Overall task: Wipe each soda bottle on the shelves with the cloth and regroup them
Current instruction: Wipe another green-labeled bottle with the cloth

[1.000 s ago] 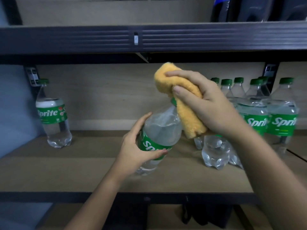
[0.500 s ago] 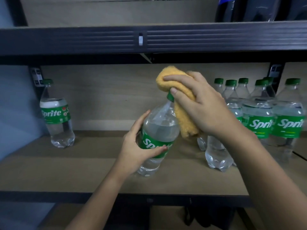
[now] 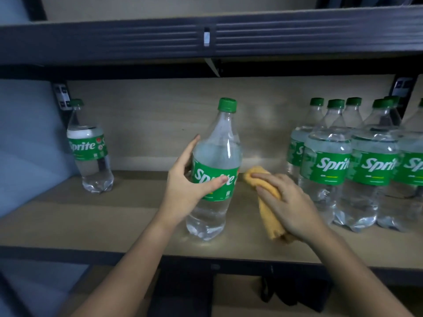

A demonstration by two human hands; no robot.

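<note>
A clear Sprite bottle [image 3: 216, 170] with a green cap stands upright at the middle of the wooden shelf [image 3: 128, 216]. My left hand [image 3: 185, 186] grips it around the green label. To its right my right hand [image 3: 290, 204] holds a folded yellow cloth [image 3: 270, 207] down on the shelf board, clear of the bottle. A single Sprite bottle [image 3: 90, 147] stands alone at the far left by the back wall. Several more Sprite bottles [image 3: 357, 165] are grouped at the right.
A dark metal shelf beam [image 3: 206, 40] runs overhead, with dark bottles just visible above it at the top right. The shelf's dark front rail [image 3: 68, 255] crosses below my arms. A lower shelf with a dark object [image 3: 295, 291] lies underneath.
The bottle went from tilted to upright on the shelf. My right hand brought the cloth down from the bottle's neck and cap to the shelf board on its right.
</note>
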